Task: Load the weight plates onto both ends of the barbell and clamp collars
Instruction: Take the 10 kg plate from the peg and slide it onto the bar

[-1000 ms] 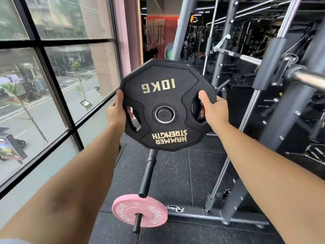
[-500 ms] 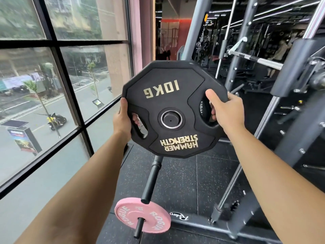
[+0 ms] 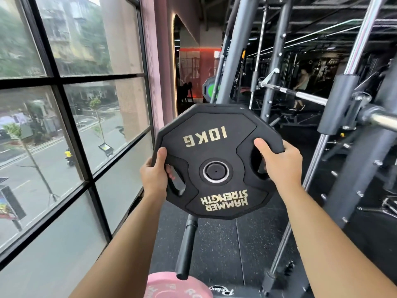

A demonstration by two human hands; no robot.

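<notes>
- Fingers (image 3: 170,170) of the left hand (image 3: 153,175) and the right hand (image 3: 279,166) curl through the side slots of the 10 kg plate (image 3: 214,134) — both grip it firmly.
- The plate is upright in the air, its centre hole (image 3: 216,171) facing the person.
- The chrome barbell sleeve (image 3: 384,121) lies up and to the right, nearer the right hand, its axis running sideways — the plate probably needs turning.
- Both arms reach forward.

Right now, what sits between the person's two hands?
Head view: the black 10KG plate fills the gap; left hand and right hand grip its opposite slots.

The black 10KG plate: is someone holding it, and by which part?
Yes. Both hands hold the black 10KG plate by its grip slots: left hand at the left slot, right hand at the right.
</notes>
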